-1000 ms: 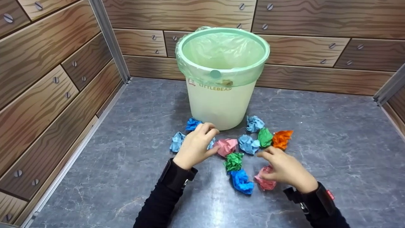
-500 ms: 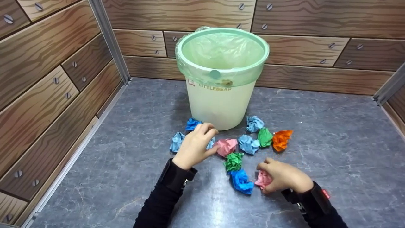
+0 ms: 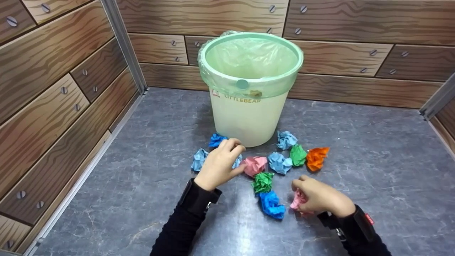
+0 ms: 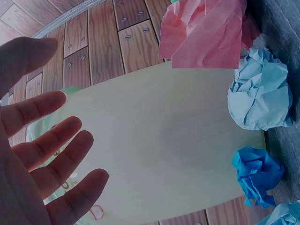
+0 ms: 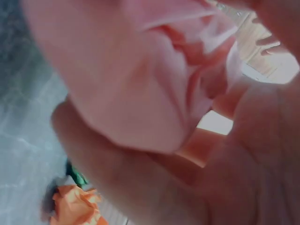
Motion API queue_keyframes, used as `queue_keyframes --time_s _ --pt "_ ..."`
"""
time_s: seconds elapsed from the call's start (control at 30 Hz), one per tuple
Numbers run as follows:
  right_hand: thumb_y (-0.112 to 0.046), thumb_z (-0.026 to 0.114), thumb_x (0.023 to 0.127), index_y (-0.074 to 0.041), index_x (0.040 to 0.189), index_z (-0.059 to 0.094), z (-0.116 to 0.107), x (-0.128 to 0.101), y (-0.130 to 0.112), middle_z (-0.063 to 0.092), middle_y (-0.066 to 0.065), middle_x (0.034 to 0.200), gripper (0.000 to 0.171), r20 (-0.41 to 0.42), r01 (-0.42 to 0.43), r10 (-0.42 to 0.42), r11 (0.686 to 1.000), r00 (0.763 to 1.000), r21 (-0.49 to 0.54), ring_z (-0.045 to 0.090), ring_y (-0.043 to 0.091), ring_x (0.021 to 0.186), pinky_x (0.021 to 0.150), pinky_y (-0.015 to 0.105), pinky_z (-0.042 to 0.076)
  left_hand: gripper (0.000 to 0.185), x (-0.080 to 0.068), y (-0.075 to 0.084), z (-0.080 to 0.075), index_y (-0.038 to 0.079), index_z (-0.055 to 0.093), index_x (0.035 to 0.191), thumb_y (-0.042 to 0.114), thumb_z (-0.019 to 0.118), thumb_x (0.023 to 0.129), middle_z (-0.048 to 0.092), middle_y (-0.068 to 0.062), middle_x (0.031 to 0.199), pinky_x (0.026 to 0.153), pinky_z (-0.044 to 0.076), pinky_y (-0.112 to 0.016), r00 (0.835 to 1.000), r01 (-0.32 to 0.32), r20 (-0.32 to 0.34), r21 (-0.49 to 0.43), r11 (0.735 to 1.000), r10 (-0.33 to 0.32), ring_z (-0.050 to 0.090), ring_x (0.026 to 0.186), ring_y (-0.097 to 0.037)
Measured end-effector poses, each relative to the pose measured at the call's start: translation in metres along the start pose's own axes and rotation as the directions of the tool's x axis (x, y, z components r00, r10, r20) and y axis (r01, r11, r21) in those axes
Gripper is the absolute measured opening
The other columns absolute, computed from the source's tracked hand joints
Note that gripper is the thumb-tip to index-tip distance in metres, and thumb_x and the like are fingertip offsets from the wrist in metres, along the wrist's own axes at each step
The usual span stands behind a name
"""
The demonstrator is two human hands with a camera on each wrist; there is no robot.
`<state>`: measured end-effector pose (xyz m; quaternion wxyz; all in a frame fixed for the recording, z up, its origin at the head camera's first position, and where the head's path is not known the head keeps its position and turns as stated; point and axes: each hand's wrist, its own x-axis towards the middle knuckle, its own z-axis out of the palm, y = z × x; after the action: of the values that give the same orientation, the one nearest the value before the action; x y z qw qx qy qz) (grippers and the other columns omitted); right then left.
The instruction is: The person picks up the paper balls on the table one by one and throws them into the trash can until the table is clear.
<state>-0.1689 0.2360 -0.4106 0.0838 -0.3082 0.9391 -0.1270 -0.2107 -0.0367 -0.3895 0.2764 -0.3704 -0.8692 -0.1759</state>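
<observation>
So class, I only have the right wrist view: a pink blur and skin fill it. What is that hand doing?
Observer: The head view shows the right hand curled round a pink paper ball on the grey floor.
Operator: Where is the other hand?
Observer: The left hand rests among the paper balls, fingers relaxed, just in front of the bin.
Operator: Is anything in the bin?
Observer: It has a green bag as liner; no paper shows inside from the head view.
Operator: What lies nearest the held ball?
Observer: A bright blue ball, just to its left.
</observation>
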Motion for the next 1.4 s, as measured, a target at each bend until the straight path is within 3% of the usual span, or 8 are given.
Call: queue_keyframes --time_s 0.23,0.63,1.2,1.4 --pt "-0.016 0.064 0.053 -0.012 0.080 0.048 -0.012 0.000 0.000 0.036 -0.004 0.076 0.033 -0.151 0.048 -0.044 0.999 0.988 0.021 0.038 0.006 0.058 0.048 0.017 0.036 0.028 0.001 0.001 -0.001 0.010 0.049 0.092 0.028 0.055 0.070 0.040 -0.002 0.095 0.056 0.033 -0.020 1.000 0.002 0.003 -0.003 1.000 -0.002 0.036 0.077 -0.014" --pt "-0.017 0.065 0.056 -0.013 0.086 0.050 -0.033 0.007 -0.006 0.039 -0.003 0.086 0.034 -0.354 0.077 -0.067 0.997 0.933 0.013 0.038 0.004 0.063 0.053 0.017 0.037 0.029 0.001 0.000 -0.002 0.011 0.049 0.091 0.028 0.057 0.069 0.041 -0.002 0.095 0.056 0.034 -0.021 1.000 0.009 0.007 0.008 1.000 -0.009 0.037 0.078 -0.015" --pt "-0.018 0.066 0.057 -0.010 0.091 0.051 -0.050 0.016 -0.015 0.041 0.001 0.097 0.038 -0.497 0.142 -0.117 0.990 0.860 0.013 0.044 0.008 0.076 0.062 0.022 0.039 0.030 -0.001 -0.003 -0.003 0.011 0.050 0.091 0.028 0.058 0.068 0.042 -0.002 0.093 0.054 0.033 -0.022 1.000 0.025 0.016 0.035 0.999 -0.025 0.038 0.075 -0.015" --pt "-0.017 0.066 0.058 -0.006 0.094 0.051 -0.062 0.020 -0.017 0.041 0.004 0.100 0.041 -0.562 0.176 -0.139 0.984 0.815 0.013 0.045 0.010 0.077 0.062 0.016 0.039 0.031 -0.001 -0.005 -0.004 0.010 0.050 0.090 0.030 0.058 0.068 0.043 -0.002 0.091 0.054 0.034 -0.022 1.000 0.027 0.013 0.056 0.998 -0.028 0.038 0.074 -0.015"
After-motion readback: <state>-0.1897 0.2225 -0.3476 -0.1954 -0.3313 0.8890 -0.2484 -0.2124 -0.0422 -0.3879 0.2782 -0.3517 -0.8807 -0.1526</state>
